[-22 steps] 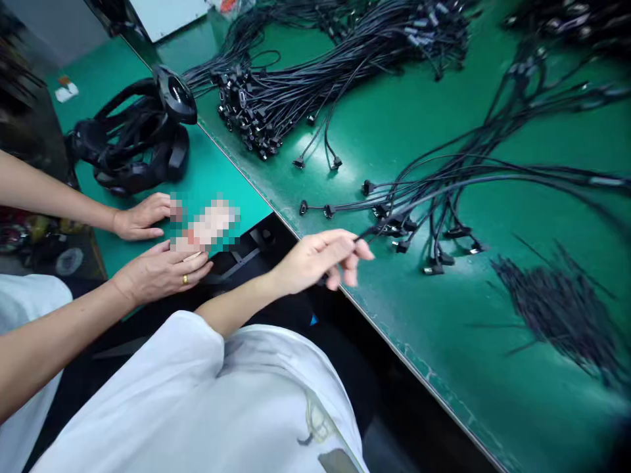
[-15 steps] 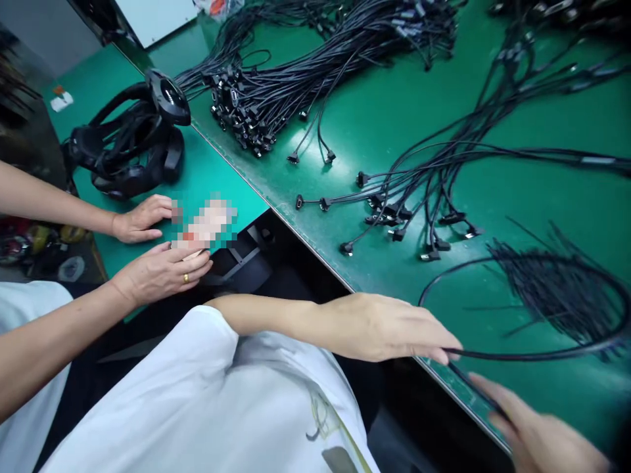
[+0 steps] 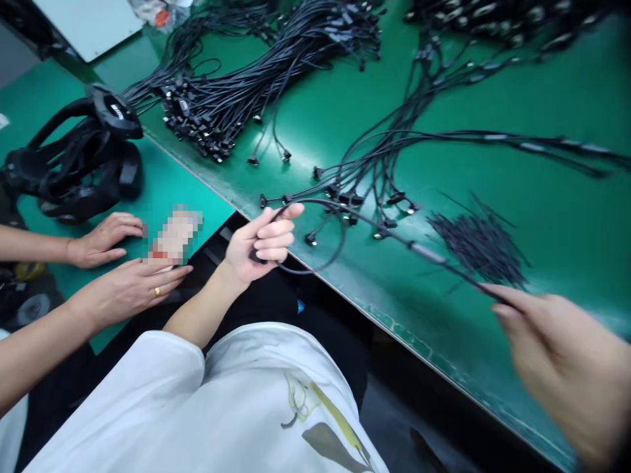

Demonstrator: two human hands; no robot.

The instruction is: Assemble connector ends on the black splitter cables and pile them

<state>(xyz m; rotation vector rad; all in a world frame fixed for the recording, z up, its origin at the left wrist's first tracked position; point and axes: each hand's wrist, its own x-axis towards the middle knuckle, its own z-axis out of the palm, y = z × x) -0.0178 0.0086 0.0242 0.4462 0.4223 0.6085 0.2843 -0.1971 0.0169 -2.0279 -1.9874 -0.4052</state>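
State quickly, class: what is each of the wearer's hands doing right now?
Left hand: closed around a looped black cable.
Right hand: blurred, but seemingly pinching the same cable farther along.

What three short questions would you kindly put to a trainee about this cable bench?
1. True or false: the left hand holds a loop of the black cable.
2. Which lies nearest the right hand? A the black headset; B the pile of thin black ties; C the white panel.
3. How many of the person's own hands hold the black cable?
Key: 1 true; 2 B; 3 two, with the cable stretched between them.
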